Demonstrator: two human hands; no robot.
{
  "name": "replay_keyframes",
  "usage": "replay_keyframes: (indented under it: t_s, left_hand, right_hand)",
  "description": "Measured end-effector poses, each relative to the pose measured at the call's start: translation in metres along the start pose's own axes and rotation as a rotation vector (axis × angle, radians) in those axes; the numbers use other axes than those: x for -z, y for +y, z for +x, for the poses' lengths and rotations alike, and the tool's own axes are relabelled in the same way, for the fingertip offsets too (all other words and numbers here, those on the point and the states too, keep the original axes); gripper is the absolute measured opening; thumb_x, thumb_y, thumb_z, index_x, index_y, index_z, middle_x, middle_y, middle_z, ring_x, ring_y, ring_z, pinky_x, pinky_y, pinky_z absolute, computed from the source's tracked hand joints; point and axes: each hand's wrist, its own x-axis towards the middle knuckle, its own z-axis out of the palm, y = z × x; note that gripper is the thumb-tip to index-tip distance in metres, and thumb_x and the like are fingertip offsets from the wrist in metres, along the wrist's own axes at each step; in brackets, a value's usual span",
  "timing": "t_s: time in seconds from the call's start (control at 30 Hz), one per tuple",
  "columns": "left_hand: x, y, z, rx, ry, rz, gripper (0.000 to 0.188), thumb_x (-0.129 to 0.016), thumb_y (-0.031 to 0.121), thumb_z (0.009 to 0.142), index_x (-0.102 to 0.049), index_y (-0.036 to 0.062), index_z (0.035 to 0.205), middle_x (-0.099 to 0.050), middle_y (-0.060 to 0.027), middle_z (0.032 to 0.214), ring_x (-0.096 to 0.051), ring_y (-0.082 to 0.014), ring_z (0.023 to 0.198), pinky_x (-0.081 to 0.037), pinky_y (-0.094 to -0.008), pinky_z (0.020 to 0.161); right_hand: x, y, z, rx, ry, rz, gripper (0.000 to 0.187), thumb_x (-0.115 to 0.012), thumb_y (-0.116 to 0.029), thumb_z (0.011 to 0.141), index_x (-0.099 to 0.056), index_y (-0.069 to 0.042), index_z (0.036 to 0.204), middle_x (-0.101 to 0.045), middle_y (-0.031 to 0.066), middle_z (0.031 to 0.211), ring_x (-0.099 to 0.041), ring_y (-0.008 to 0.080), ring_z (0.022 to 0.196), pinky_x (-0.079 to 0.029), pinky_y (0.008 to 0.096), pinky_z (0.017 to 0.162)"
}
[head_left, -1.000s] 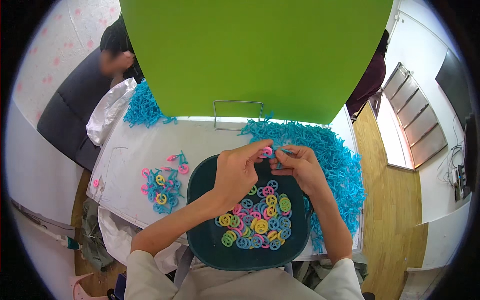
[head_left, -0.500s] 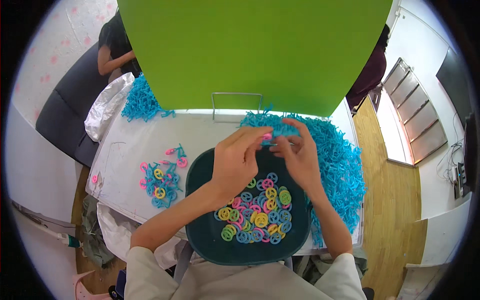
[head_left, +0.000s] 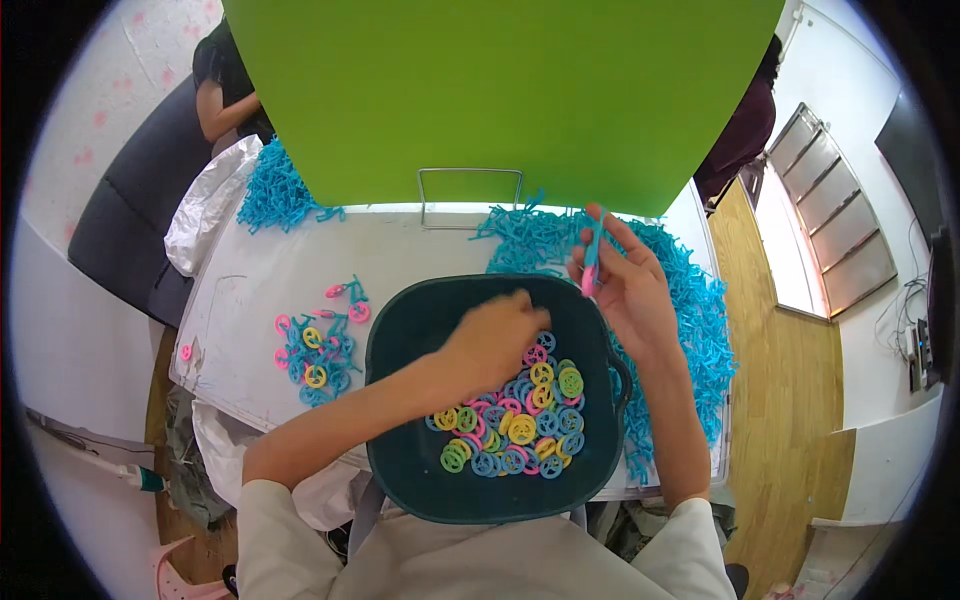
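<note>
In my right hand point(head_left: 640, 300) is a blue plastic stick with a pink wheel point(head_left: 592, 258) on its lower end, pinched between fingers and thumb above the basin's far right corner. My left hand point(head_left: 488, 342) is over the dark green basin point(head_left: 405, 350), just beyond the wheels; its fingers are smeared by motion and partly hidden. Small pink, yellow, green and blue spoked wheels point(head_left: 522, 428) lie piled in the basin. Beside my right hand spreads a big heap of blue plastic sticks point(head_left: 680, 340).
On the white table point(head_left: 240, 330) left of the basin lies a cluster of sticks with wheels point(head_left: 325, 355). A second blue heap point(head_left: 275, 188) sits far left by a silver bag point(head_left: 205, 220). A green panel point(head_left: 500, 100) with a metal wire stand point(head_left: 470, 170) rises behind; two people are partly visible beyond it.
My hands have parted. The left has come back down over the basin, while the right has moved right and up, carrying the blue stick with its pink wheel.
</note>
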Motion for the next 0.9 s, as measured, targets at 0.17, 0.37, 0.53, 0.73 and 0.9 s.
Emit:
replay_keyframes:
  t_s: [0.17,0.37,0.53,0.73,0.9]
  left_hand:
    - [-0.026,0.001,-0.009,-0.048,-0.044,0.044,0.024,-0.061,0.001,0.075,-0.061,0.0060,0.098,-0.057,-0.0148,0.097,-0.060,-0.0335,0.093,-0.052,-0.0442,0.074]
    - [0.015,-0.005,0.009,0.106,0.214,-0.286,0.010,-0.060,0.002,0.083,-0.062,0.0027,0.093,-0.062,-0.0145,0.091,-0.064,-0.0272,0.082,-0.054,-0.0358,0.070]
    - [0.054,-0.001,0.009,0.267,0.553,-0.942,0.011,-0.064,0.006,0.087,-0.062,0.0001,0.096,-0.066,-0.0092,0.086,-0.064,-0.0169,0.071,-0.053,-0.0280,0.066]
    - [0.045,0.001,0.007,0.173,0.279,-1.169,0.014,-0.064,0.008,0.089,-0.060,-0.0006,0.099,-0.065,-0.0067,0.093,-0.065,-0.0117,0.082,-0.053,-0.0248,0.064]
    - [0.043,0.006,0.005,0.177,0.300,-1.114,0.013,-0.064,0.006,0.088,-0.059,0.0001,0.099,-0.065,-0.0062,0.092,-0.065,-0.0124,0.081,-0.053,-0.0242,0.063]
  right_hand:
    - [0.013,0.004,0.005,-0.206,-0.219,0.349,0.040,-0.039,-0.002,0.096,-0.040,0.000,0.136,-0.049,0.0059,0.094,-0.043,0.0089,0.066,-0.042,0.0214,0.060]
    - [-0.003,0.001,-0.001,-0.311,-0.063,0.057,0.028,-0.043,-0.015,0.100,-0.046,-0.004,0.126,-0.048,0.0045,0.089,-0.039,0.0065,0.061,-0.036,0.0194,0.052]
    - [-0.013,0.006,-0.002,-0.258,-0.018,-0.278,0.020,-0.054,-0.021,0.098,-0.048,-0.008,0.111,-0.053,0.0026,0.086,-0.047,0.0063,0.062,-0.037,0.0168,0.048]
    - [-0.005,0.014,-0.002,-0.317,-0.123,-0.188,0.019,-0.052,-0.022,0.098,-0.048,-0.008,0.111,-0.053,0.0022,0.086,-0.049,0.0064,0.063,-0.035,0.0158,0.044]
    - [-0.021,0.007,-0.008,-0.361,-0.024,-0.038,0.030,-0.053,-0.026,0.098,-0.047,-0.007,0.120,-0.053,0.0029,0.086,-0.049,0.0082,0.062,-0.041,0.0173,0.050]
